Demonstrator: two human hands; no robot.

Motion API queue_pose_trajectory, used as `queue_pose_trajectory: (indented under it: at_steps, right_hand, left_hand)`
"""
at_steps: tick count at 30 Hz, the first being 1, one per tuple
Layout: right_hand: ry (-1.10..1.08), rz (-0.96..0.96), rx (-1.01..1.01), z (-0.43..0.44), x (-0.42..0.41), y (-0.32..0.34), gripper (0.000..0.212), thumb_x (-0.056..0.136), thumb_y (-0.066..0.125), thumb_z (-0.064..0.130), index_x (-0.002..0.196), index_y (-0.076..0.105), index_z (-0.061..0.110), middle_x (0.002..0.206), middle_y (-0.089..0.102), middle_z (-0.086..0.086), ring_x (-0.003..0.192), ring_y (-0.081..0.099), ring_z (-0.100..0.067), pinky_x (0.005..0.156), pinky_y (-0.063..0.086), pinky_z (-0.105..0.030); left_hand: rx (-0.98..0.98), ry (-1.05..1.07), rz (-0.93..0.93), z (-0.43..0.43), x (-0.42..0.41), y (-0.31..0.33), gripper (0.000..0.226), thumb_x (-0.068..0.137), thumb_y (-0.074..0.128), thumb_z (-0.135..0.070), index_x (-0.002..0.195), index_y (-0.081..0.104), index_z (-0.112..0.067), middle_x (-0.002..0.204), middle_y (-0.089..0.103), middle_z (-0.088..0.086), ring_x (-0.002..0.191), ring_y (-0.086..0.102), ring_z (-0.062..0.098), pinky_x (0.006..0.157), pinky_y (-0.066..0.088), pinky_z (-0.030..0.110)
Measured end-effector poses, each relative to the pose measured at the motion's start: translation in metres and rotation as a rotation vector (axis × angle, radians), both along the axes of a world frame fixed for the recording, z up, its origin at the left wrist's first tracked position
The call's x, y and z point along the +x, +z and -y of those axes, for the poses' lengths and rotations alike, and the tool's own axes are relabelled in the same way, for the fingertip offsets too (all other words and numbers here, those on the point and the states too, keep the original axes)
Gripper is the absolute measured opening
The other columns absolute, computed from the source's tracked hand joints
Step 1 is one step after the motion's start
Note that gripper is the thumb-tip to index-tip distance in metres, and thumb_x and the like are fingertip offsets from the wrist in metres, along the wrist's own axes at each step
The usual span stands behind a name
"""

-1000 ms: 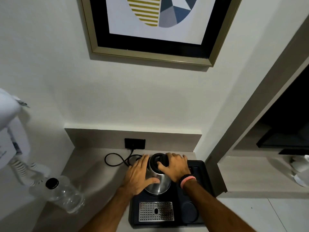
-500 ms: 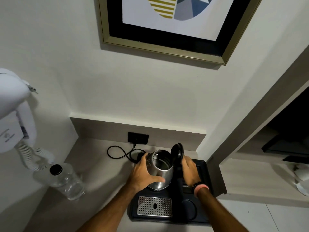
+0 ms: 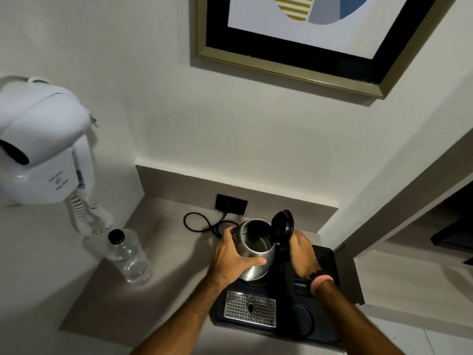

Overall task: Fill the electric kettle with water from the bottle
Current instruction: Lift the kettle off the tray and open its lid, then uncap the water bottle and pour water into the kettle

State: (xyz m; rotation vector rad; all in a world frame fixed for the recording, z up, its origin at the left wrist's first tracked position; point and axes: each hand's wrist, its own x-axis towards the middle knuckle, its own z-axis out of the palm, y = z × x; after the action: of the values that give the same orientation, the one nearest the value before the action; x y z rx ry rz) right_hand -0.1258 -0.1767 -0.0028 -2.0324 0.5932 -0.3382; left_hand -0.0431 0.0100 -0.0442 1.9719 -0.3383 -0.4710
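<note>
A steel electric kettle [image 3: 258,248] stands on a black tray [image 3: 330,298] at the counter's right end. Its black lid [image 3: 282,226] is flipped up and the inside shows dark. My left hand [image 3: 234,254] wraps around the kettle's left side. My right hand [image 3: 303,253] rests at the handle side just right of the raised lid; what its fingers hold is hidden. A clear plastic bottle [image 3: 128,257] with a black cap stands upright on the counter to the left, apart from both hands.
A perforated metal drip grate [image 3: 249,308] sits in the tray's front. A black cord [image 3: 204,224] loops from the wall socket [image 3: 231,204] to the kettle. A white wall-mounted hair dryer [image 3: 41,152] with coiled cable hangs at left. A framed picture [image 3: 320,39] hangs above.
The kettle lid went from closed under my right hand to flipped upright. My right hand dropped to the handle side. The camera view shifted so the bottle sits further right.
</note>
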Motion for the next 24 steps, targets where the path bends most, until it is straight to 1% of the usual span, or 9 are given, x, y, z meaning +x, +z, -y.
queue_pose_trajectory:
  at_steps: [3, 7, 10, 12, 14, 15, 17, 21, 24]
  right_hand:
    - [0.084, 0.015, -0.029, -0.018, 0.02, 0.004, 0.043, 0.089, 0.026, 0.054, 0.076, 0.057, 0.026, 0.086, 0.062, -0.001, 0.085, 0.056, -0.018, 0.079, 0.045, -0.039]
    - [0.202, 0.027, -0.074, -0.051, 0.054, 0.003, 0.038, 0.091, 0.026, 0.05, 0.071, 0.054, 0.034, 0.08, 0.06, 0.016, 0.08, 0.054, 0.002, 0.073, 0.039, -0.021]
    - [0.284, 0.016, -0.058, -0.079, 0.081, -0.003, 0.041, 0.092, 0.027, 0.048, 0.074, 0.058, 0.028, 0.076, 0.064, 0.014, 0.076, 0.055, 0.002, 0.071, 0.038, -0.015]
    - [0.317, -0.014, -0.038, -0.093, 0.097, -0.01, 0.05, 0.092, 0.026, 0.051, 0.083, 0.063, 0.017, 0.085, 0.068, 0.005, 0.08, 0.057, -0.006, 0.078, 0.043, -0.026]
    - [0.332, -0.07, -0.03, -0.104, 0.11, -0.017, 0.059, 0.091, 0.026, 0.053, 0.088, 0.064, 0.008, 0.093, 0.066, -0.012, 0.088, 0.059, -0.023, 0.084, 0.046, -0.041]
    - [0.342, -0.094, -0.027, -0.109, 0.115, -0.02, 0.061, 0.089, 0.026, 0.054, 0.089, 0.063, 0.006, 0.093, 0.065, -0.014, 0.087, 0.059, -0.026, 0.084, 0.047, -0.044]
    - [0.366, -0.118, -0.021, -0.117, 0.123, -0.025, 0.062, 0.087, 0.026, 0.058, 0.09, 0.062, 0.008, 0.091, 0.066, -0.013, 0.084, 0.06, -0.024, 0.081, 0.049, -0.045]
    - [0.377, -0.159, 0.018, -0.125, 0.131, -0.038, 0.053, 0.088, 0.031, 0.058, 0.101, 0.062, 0.017, 0.101, 0.066, -0.006, 0.095, 0.061, -0.022, 0.088, 0.049, -0.044]
    - [0.373, -0.186, 0.018, -0.125, 0.134, -0.049, 0.049, 0.086, 0.032, 0.058, 0.103, 0.06, 0.02, 0.103, 0.066, -0.002, 0.098, 0.061, -0.021, 0.091, 0.048, -0.044]
  left_hand:
    - [0.002, 0.058, 0.022, -0.024, 0.01, 0.005, 0.122, 0.032, 0.089, -0.071, 0.135, 0.032, -0.039, 0.114, 0.047, -0.022, 0.105, 0.052, 0.007, 0.084, 0.046, 0.027]
    - [0.031, 0.17, 0.022, -0.063, 0.028, 0.006, 0.117, 0.031, 0.091, -0.068, 0.131, 0.035, -0.041, 0.119, 0.058, -0.015, 0.106, 0.059, 0.011, 0.088, 0.052, 0.035]
    - [0.02, 0.254, -0.002, -0.091, 0.041, 0.002, 0.118, 0.03, 0.094, -0.06, 0.132, 0.039, -0.033, 0.124, 0.061, -0.009, 0.109, 0.06, 0.015, 0.091, 0.051, 0.036]
    - [0.014, 0.297, -0.012, -0.106, 0.048, -0.002, 0.117, 0.031, 0.095, -0.056, 0.132, 0.042, -0.029, 0.124, 0.061, -0.006, 0.109, 0.061, 0.014, 0.088, 0.05, 0.032]
    - [0.015, 0.322, -0.026, -0.119, 0.054, -0.007, 0.117, 0.032, 0.096, -0.054, 0.132, 0.043, -0.026, 0.124, 0.061, -0.006, 0.109, 0.061, 0.013, 0.087, 0.05, 0.029]
    - [0.013, 0.33, -0.033, -0.124, 0.057, -0.01, 0.118, 0.032, 0.097, -0.053, 0.133, 0.043, -0.025, 0.123, 0.061, -0.007, 0.109, 0.061, 0.013, 0.086, 0.049, 0.028]
    - [-0.004, 0.342, -0.048, -0.132, 0.061, -0.017, 0.117, 0.032, 0.098, -0.05, 0.132, 0.043, -0.024, 0.121, 0.063, -0.008, 0.109, 0.061, 0.012, 0.085, 0.049, 0.026]
    - [-0.026, 0.317, -0.087, -0.14, 0.069, -0.031, 0.115, 0.035, 0.101, -0.041, 0.133, 0.047, -0.018, 0.121, 0.066, -0.003, 0.11, 0.063, 0.015, 0.095, 0.053, 0.041]
    - [-0.027, 0.314, -0.113, -0.142, 0.07, -0.038, 0.117, 0.034, 0.101, -0.041, 0.135, 0.045, -0.017, 0.122, 0.065, -0.003, 0.111, 0.063, 0.015, 0.096, 0.053, 0.042]
